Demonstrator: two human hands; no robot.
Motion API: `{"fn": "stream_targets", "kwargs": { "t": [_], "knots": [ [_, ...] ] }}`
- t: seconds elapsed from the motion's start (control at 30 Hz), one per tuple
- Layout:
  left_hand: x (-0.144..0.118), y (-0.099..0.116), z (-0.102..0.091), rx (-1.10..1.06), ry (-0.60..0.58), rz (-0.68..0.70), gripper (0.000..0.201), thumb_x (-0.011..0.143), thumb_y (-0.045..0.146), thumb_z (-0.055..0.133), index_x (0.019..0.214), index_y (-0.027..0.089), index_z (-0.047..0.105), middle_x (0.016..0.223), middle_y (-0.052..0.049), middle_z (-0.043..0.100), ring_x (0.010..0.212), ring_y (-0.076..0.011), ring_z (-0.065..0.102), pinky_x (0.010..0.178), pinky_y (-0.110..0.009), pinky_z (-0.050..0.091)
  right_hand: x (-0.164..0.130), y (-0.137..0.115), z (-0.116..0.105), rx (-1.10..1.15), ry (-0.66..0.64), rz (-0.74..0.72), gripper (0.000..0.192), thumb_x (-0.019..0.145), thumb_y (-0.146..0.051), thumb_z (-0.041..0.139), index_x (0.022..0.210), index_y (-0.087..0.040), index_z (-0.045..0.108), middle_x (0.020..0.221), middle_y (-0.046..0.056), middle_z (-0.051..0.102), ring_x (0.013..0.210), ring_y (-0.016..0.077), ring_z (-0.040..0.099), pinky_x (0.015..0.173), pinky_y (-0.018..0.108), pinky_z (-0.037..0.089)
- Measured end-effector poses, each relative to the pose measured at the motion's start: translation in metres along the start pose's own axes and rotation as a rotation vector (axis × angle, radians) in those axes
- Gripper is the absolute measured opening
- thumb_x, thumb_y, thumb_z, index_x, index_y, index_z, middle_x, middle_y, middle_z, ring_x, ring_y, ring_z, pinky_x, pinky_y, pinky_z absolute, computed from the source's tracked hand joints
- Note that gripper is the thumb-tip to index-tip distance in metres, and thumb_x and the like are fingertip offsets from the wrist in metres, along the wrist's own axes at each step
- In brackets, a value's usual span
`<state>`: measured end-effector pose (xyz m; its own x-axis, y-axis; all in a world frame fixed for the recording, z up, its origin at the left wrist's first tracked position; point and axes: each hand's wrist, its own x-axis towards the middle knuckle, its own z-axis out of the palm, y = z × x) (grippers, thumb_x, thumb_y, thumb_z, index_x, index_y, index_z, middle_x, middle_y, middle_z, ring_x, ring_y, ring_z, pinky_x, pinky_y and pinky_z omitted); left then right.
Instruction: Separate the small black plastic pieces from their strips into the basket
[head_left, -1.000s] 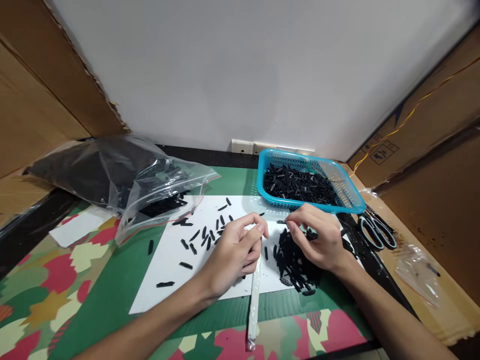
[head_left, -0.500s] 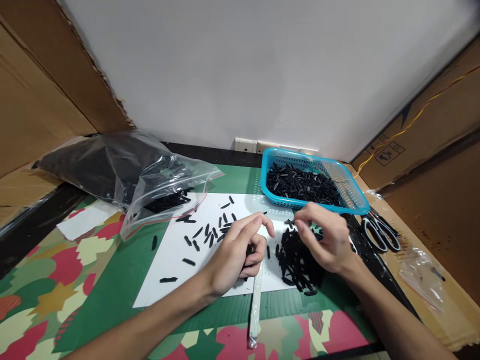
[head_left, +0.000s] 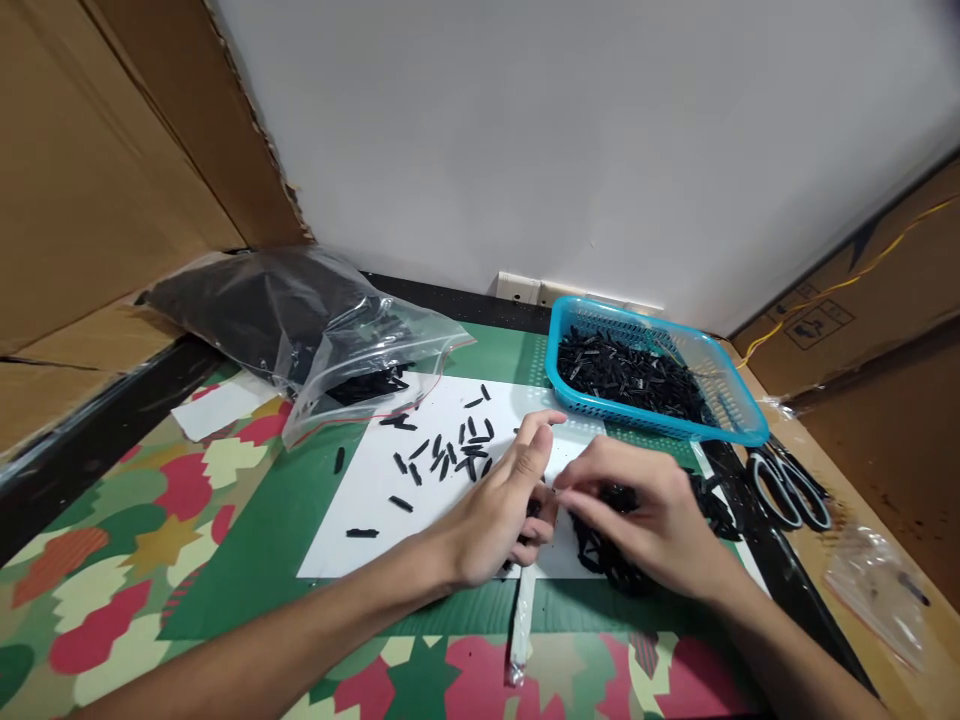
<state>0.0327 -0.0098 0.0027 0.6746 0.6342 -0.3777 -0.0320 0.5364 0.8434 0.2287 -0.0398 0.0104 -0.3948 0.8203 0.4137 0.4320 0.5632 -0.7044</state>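
Note:
My left hand (head_left: 499, 510) rests on the white paper sheet (head_left: 360, 505), fingers curled around the top of a thin white tube (head_left: 523, 620) that sticks out below the hand towards me. My right hand (head_left: 649, 525) lies over a pile of small black pieces (head_left: 611, 570). Its fingertips are pinched together right against the left hand's fingers, apparently on one small black piece, which is mostly hidden. More black pieces (head_left: 442, 458) lie scattered on the paper to the left of my hands.
A blue basket (head_left: 739, 432) full of black pieces stands at the back right. An open clear bag (head_left: 315, 330) of black pieces lies at the back left. Scissors (head_left: 787, 490) and a small clear bag (head_left: 877, 580) lie at the right. Cardboard walls stand on both sides.
My right hand has come down and left from near the basket, and its fingertips now meet the left hand. The camera has shifted, so everything sits further right in view.

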Motion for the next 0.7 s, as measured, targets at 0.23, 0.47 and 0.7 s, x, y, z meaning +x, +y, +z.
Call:
{"fn": "stream_targets", "kwargs": {
  "t": [0.23,0.47,0.7],
  "knots": [
    [-0.001,0.001,0.0,0.145,0.01,-0.007,0.074,0.092,0.085,0.037,0.143,0.032,0.041,0.072,0.007,0.038,0.055,-0.0106,0.03,0.046,-0.017,0.026,0.002,-0.001,0.02,0.036,-0.157,0.123,0.018,0.104,-0.01,0.059,0.091,-0.02,0.067,0.09,0.002,0.07,0.083,0.0171,0.065,0.077,0.028,0.052],
    [0.001,0.001,-0.001,0.127,-0.003,0.051,0.069,0.096,0.083,0.034,0.141,0.032,0.042,0.061,0.01,0.037,0.048,-0.0107,0.03,0.044,-0.018,0.027,-0.003,0.007,0.02,-0.187,-0.151,-0.057,0.017,0.109,-0.016,0.05,0.099,-0.02,0.063,0.094,0.005,0.067,0.083,0.0188,0.061,0.074,0.029,0.049],
    [0.0,0.004,-0.003,0.123,0.034,0.209,0.065,0.098,0.081,0.027,0.139,0.032,0.039,0.049,0.012,0.04,0.041,-0.0114,0.023,0.042,-0.018,0.023,-0.004,0.012,0.01,-0.172,0.184,-0.169,0.018,0.104,-0.005,0.05,0.099,-0.02,0.058,0.087,0.002,0.062,0.077,0.0163,0.059,0.069,0.027,0.048]
  ]
}}
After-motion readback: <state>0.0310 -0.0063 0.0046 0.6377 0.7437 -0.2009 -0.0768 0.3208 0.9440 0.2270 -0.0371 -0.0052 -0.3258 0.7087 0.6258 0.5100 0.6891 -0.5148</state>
